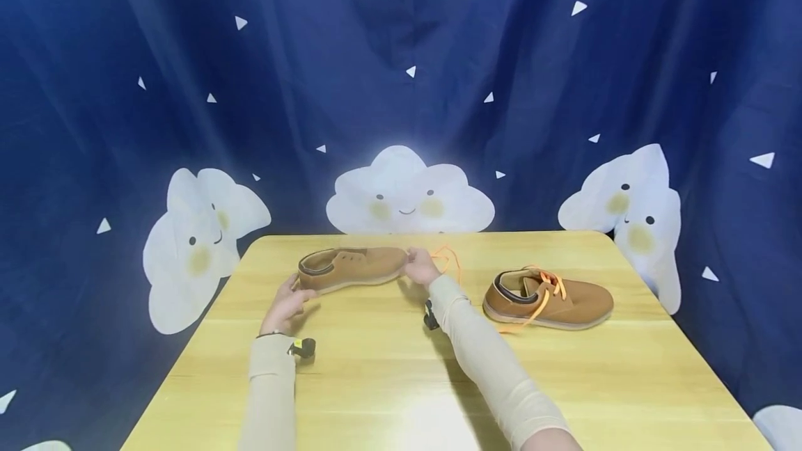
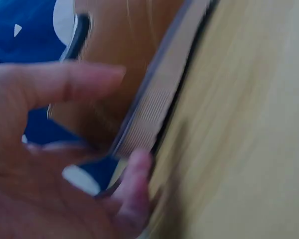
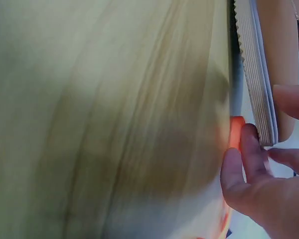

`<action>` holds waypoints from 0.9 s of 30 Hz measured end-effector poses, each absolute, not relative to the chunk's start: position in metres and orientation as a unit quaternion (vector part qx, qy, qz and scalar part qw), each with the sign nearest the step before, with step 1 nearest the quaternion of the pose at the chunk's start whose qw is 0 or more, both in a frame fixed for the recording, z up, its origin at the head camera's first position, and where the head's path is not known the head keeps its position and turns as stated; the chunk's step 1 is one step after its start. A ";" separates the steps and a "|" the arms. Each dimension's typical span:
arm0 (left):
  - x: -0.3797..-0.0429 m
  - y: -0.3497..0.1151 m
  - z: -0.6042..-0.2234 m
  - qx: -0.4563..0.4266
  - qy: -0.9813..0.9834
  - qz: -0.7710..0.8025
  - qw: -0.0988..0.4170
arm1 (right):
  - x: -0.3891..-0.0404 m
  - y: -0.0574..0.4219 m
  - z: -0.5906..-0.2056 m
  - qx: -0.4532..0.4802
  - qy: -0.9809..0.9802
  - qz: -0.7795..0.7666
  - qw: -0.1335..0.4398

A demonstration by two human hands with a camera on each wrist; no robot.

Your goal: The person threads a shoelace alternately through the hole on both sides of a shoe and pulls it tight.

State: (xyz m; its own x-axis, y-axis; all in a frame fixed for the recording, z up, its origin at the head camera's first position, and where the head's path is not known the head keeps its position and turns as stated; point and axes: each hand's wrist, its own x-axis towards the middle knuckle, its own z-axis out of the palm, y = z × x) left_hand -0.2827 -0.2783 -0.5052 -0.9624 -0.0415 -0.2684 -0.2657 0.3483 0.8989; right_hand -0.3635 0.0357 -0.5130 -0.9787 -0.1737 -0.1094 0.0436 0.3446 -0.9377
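Note:
A brown shoe [image 1: 354,267] is held between the two hands near the back of the table, its opening to the left and its toe to the right. No lace shows in its eyelets. My left hand [image 1: 288,306] holds the heel end, the thumb along the side and other fingertips by the sole edge in the left wrist view. At the toe, my right hand [image 1: 421,267] grips the shoe between thumb and fingers. A loose orange shoelace [image 1: 446,256] lies just beyond the right hand, and part of it [image 3: 236,130] shows beside the fingertips.
A second brown shoe [image 1: 579,303] with an orange lace [image 1: 553,284] through its eyelets stands on the right of the wooden table [image 1: 363,388]. A blue curtain [image 1: 401,110] with clouds hangs behind the table's back edge.

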 end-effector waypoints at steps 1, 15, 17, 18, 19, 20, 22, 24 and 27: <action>-0.281 -0.281 -0.504 -0.084 0.827 0.546 0.107 | -0.363 0.036 -0.512 -0.045 0.818 -0.567 0.092; -0.257 -0.286 -0.496 -0.029 0.891 0.441 0.106 | -0.319 0.066 -0.488 -0.155 0.858 -0.479 0.099; -0.254 -0.286 -0.496 -0.011 0.893 0.435 0.115 | -0.309 0.074 -0.486 -0.174 0.865 -0.462 0.090; -0.252 -0.285 -0.495 0.001 0.893 0.433 0.123 | -0.303 0.078 -0.484 -0.178 0.868 -0.455 0.090; -0.250 -0.285 -0.495 0.017 0.895 0.426 0.128 | -0.298 0.083 -0.483 -0.180 0.870 -0.450 0.092; -0.248 -0.283 -0.495 0.034 0.898 0.420 0.130 | -0.292 0.087 -0.482 -0.181 0.873 -0.444 0.093; -0.243 -0.279 -0.494 0.062 0.900 0.410 0.131 | -0.280 0.097 -0.481 -0.184 0.878 -0.430 0.099; -0.239 -0.273 -0.493 0.085 0.904 0.398 0.130 | -0.269 0.108 -0.480 -0.185 0.880 -0.422 0.114; -0.234 -0.263 -0.494 0.105 0.911 0.378 0.127 | -0.252 0.125 -0.484 -0.189 0.887 -0.404 0.122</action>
State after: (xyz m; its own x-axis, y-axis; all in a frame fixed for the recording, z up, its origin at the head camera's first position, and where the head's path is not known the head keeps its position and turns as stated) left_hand -0.2336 -0.2632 -0.4938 -0.9459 0.2864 -0.1524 0.0945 0.6926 0.7151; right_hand -0.2524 0.1251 -0.4843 -0.8990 -0.4331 -0.0646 -0.2357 0.6029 -0.7622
